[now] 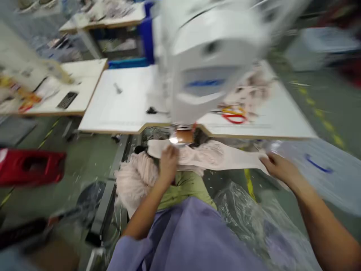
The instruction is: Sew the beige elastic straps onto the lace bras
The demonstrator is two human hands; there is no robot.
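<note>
A white sewing machine (pixel 208 64) stands on a white table (pixel 124 105), blurred by motion. A strip of pale pink lace fabric (pixel 222 156) stretches under its needle area. My left hand (pixel 168 163) presses on the fabric just below the needle, fingers curled over it. My right hand (pixel 278 167) grips the strip's right end, pulling it taut. More pink fabric (pixel 135 180) is bunched in my lap, to the left of my left wrist.
Red and yellow scissors handles (pixel 234 114) and a pile of pink pieces (pixel 254 90) lie on the table right of the machine. A red bin (pixel 31 165) sits on the floor at left. Clear plastic bags (pixel 248 214) lie at lower right. Other worktables stand behind.
</note>
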